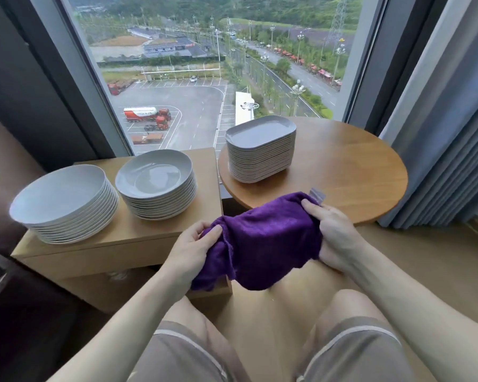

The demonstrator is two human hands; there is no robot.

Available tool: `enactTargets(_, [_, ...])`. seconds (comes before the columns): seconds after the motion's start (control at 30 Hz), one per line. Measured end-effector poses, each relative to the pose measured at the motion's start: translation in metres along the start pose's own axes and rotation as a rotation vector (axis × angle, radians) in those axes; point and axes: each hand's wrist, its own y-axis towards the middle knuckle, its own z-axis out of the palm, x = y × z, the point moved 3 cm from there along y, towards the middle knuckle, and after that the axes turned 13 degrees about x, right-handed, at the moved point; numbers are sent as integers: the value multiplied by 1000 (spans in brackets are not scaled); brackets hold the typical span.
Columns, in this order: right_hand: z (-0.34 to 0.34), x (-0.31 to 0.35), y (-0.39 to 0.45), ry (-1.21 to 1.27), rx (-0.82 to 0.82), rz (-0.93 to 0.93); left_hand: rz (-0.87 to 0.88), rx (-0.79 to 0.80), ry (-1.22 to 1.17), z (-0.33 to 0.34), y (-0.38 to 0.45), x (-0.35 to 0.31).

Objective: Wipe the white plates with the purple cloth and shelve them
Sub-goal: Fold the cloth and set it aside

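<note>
Purple cloth (262, 241) is bunched and stretched between both hands, held in the air above the person's knees, in front of the furniture and touching no plate. Left hand (193, 244) has its grip closed on the cloth's left end, thumb on top; right hand (329, 235) grips the right end, fingers curled under the fabric. No plate is in hand, so the step looks like readying the cloth before the first wipe. Two stacks of round white plates, left stack (64, 205) and middle stack (156, 183), sit side by side on the wooden cabinet's tabletop (210, 216); a stack of rounded rectangular plates (261, 150) sits on the round tabletop (342, 175) to the right, near the window (204, 64). To do this well: fold the cloth into a flat pad for one hand and free the other to lift only the top plate by its rim. The stacks are tall, so dragging a plate could shift those below. An open shelf shows under the cabinet top, likely the destination, though I can't tell for sure.
</note>
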Motion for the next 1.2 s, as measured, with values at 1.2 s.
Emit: enactTargets(1.2, [73,37,-24,61,260,-127,113,96,477,-17,13,13])
